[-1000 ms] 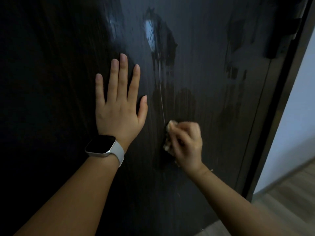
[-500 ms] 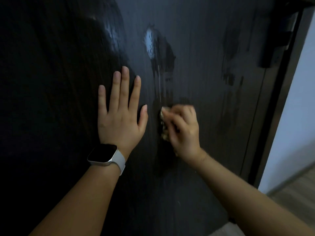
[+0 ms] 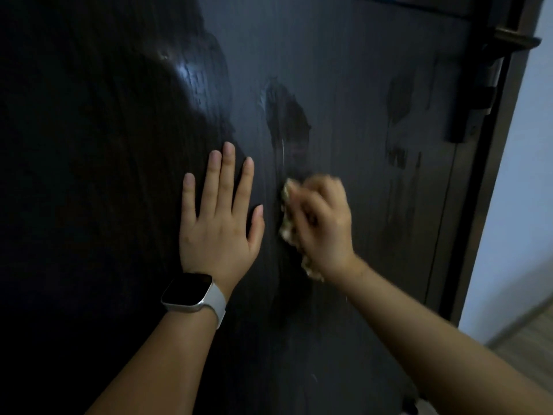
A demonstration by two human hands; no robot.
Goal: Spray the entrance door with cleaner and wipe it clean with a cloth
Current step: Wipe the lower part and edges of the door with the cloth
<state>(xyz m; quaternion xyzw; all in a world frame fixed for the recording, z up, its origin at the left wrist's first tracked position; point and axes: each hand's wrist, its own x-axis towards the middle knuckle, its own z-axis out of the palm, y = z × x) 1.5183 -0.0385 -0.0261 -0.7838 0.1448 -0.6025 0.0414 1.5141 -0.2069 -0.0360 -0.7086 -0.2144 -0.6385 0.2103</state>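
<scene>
The dark wood-grain entrance door [image 3: 359, 70] fills most of the view. My left hand [image 3: 220, 223] lies flat against it with fingers spread, a watch on the wrist. Just to its right, my right hand [image 3: 324, 226] is shut on a pale crumpled cloth [image 3: 288, 217] and presses it on the door; hand and cloth are motion-blurred. Wet patches and streaks [image 3: 288, 121] show above the cloth, and more wet marks [image 3: 399, 151] lie further right. No spray bottle is in view.
The door handle and lock plate [image 3: 475, 94] sit at the upper right by the door's edge. Beyond the edge are a pale wall [image 3: 520, 205] and a strip of wooden floor [image 3: 526, 339] at the lower right.
My right hand has slid the cloth upward along the door, closer to the wet patch. My left hand has stayed flat on the door. The camera has tilted up slightly.
</scene>
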